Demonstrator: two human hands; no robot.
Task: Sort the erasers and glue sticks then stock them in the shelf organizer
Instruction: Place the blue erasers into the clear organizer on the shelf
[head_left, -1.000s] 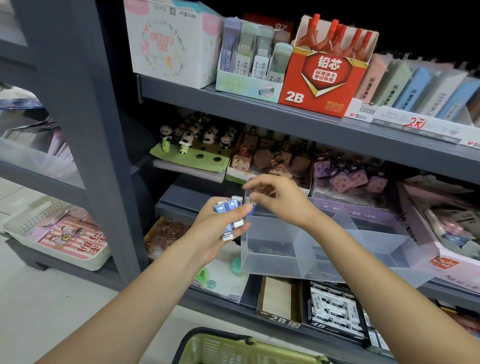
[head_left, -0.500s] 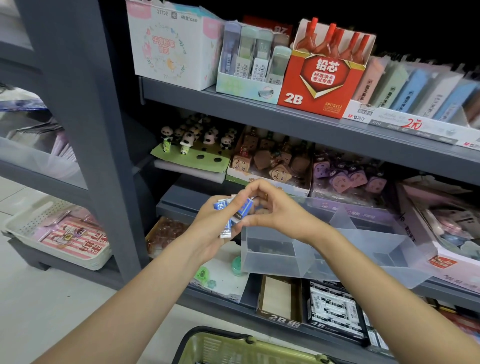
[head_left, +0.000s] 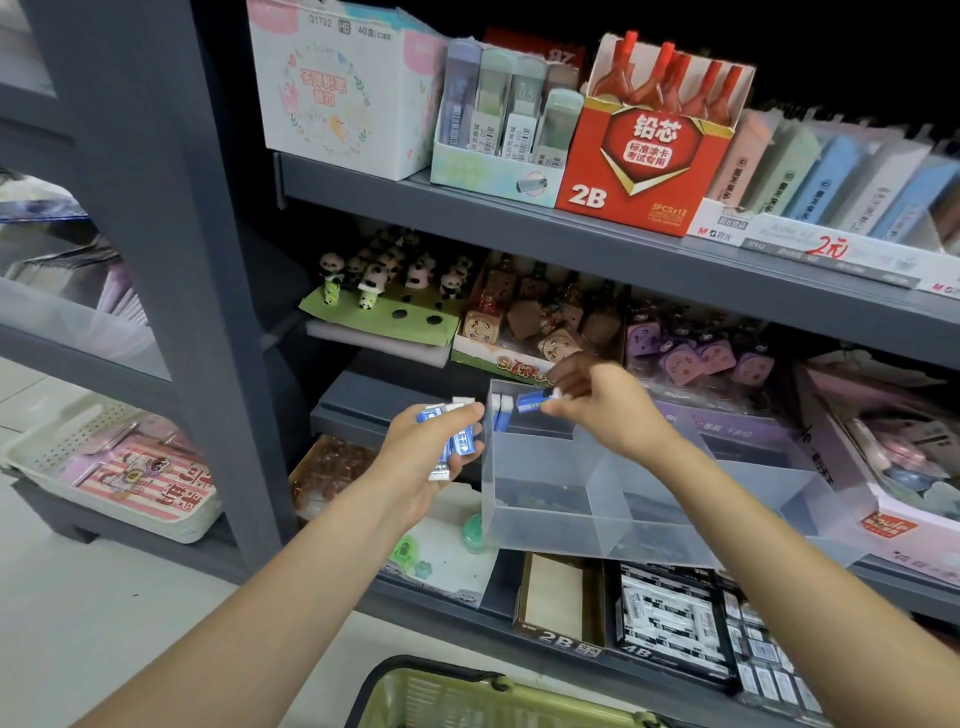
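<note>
The right hand (head_left: 597, 410) covers most of the blue-and-white eraser (head_left: 532, 401) it pinches over the rear-left compartment of the clear plastic shelf organizer (head_left: 540, 525), where further erasers (head_left: 501, 413) stand half hidden behind the frosted wall. The left hand (head_left: 426, 457), just left of the organizer, grips a small stack of erasers (head_left: 449, 439) in blue paper sleeves, their print too small to read. Both work before grey metal shelving (head_left: 519, 228); a green basket (head_left: 467, 696) is cut off by the bottom edge below the forearms.
</note>
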